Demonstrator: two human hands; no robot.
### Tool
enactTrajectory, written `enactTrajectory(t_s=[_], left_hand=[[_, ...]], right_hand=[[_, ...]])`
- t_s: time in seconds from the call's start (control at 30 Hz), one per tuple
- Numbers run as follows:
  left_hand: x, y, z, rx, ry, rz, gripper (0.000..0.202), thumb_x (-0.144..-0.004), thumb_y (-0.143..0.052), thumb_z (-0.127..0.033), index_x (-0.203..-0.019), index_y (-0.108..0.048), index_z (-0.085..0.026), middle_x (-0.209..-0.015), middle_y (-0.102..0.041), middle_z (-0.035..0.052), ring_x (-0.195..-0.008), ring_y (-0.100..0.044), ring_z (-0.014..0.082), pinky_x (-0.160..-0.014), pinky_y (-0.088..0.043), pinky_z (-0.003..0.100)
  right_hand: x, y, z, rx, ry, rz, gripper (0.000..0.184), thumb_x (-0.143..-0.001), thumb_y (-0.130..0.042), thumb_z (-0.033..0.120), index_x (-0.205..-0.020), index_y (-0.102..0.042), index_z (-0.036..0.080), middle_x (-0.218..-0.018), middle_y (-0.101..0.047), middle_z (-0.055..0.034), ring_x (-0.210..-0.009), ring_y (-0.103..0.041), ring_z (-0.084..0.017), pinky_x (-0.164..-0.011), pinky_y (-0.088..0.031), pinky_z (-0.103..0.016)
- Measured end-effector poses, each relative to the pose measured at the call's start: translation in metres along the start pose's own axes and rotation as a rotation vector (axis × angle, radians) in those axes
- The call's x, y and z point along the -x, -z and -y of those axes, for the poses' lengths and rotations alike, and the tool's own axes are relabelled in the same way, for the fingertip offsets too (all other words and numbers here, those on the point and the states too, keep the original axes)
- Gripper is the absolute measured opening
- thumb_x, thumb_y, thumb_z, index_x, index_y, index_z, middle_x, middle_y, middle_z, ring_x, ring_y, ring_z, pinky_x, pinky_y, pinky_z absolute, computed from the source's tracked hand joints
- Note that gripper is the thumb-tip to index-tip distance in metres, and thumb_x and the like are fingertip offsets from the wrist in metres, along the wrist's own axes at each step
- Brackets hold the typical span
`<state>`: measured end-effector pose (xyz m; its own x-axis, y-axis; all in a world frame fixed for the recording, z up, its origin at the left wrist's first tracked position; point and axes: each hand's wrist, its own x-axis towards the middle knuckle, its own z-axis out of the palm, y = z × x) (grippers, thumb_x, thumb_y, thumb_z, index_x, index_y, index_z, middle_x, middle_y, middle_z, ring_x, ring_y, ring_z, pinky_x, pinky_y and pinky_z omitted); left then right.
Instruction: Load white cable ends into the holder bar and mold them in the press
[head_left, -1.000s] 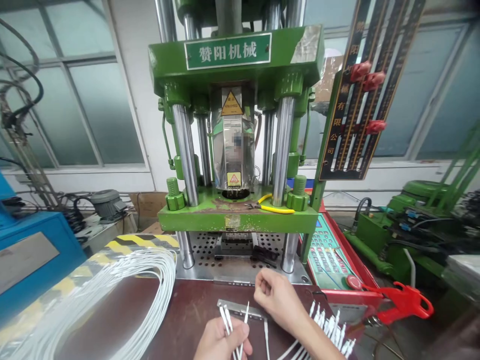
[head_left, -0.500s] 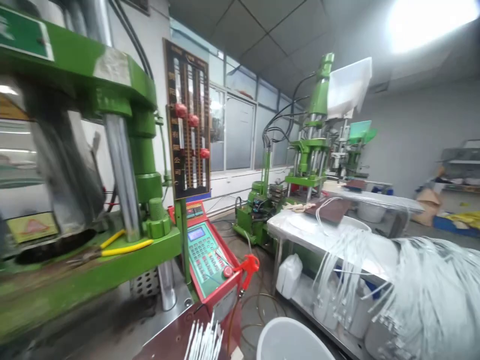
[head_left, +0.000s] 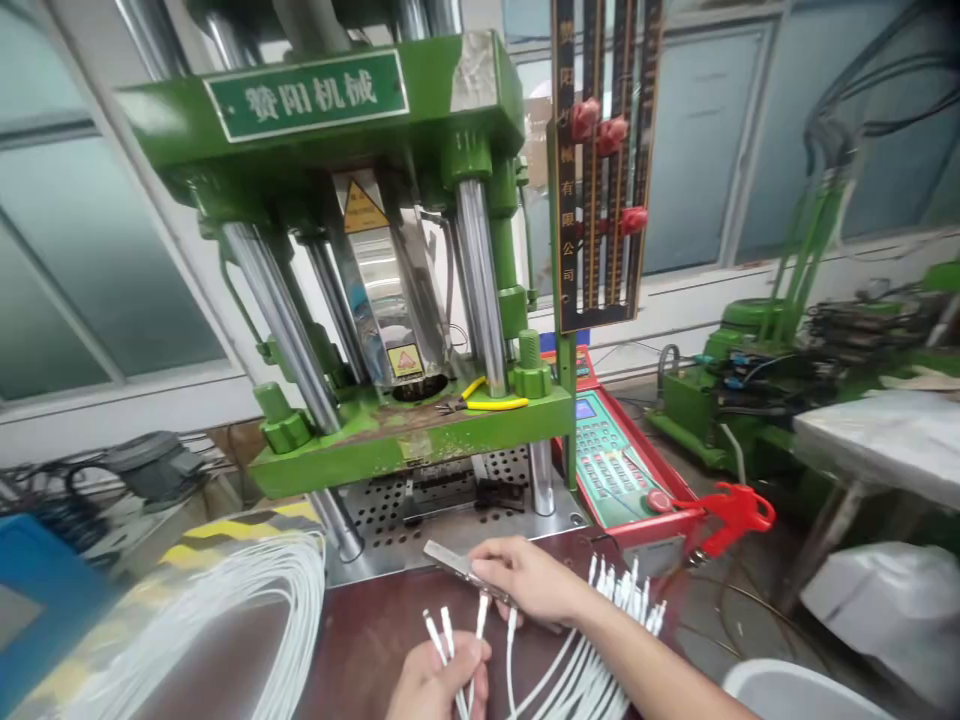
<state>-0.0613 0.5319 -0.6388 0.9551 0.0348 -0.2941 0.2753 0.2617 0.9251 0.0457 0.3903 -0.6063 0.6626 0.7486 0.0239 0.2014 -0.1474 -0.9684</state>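
Note:
My left hand (head_left: 439, 685) is at the bottom edge, closed around several white cables (head_left: 457, 640) whose plug ends stick up. My right hand (head_left: 525, 580) is just above and to the right, fingers closed on a flat metal fixture bar (head_left: 450, 560) lifted off the dark brown bench (head_left: 360, 630). One cable end reaches up to the bar beside my right fingers. More white cable ends (head_left: 622, 590) fan out under my right forearm.
A green vertical press (head_left: 360, 300) stands behind the bench, with yellow-handled pliers (head_left: 487, 400) on its platen. A red control panel (head_left: 611, 470) and red air gun (head_left: 731, 510) are to the right. A coil of white cable (head_left: 225, 620) lies left; a white bucket rim (head_left: 810, 690) shows bottom right.
The camera swung far right across the room and came back to the press. My right hand now holds the metal bar lifted; a second ago the bar lay on the bench.

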Motion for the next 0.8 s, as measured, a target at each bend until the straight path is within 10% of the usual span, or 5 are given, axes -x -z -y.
enactTrajectory(t_s=[0.8], left_hand=[[-0.008, -0.002, -0.008, -0.077, 0.017, 0.047, 0.042, -0.058, -0.069, -0.051, -0.067, -0.062, -0.011, -0.043, -0.051, -0.0011, -0.035, -0.04, 0.0068, -0.041, -0.023, 0.021]], right_hand=[[0.003, 0.004, 0.011, -0.17, 0.01, -0.024, 0.043, -0.081, -0.047, 0.051, -0.107, -0.061, 0.02, -0.063, -0.061, -0.0001, -0.042, -0.044, -0.007, -0.039, -0.036, -0.017]])
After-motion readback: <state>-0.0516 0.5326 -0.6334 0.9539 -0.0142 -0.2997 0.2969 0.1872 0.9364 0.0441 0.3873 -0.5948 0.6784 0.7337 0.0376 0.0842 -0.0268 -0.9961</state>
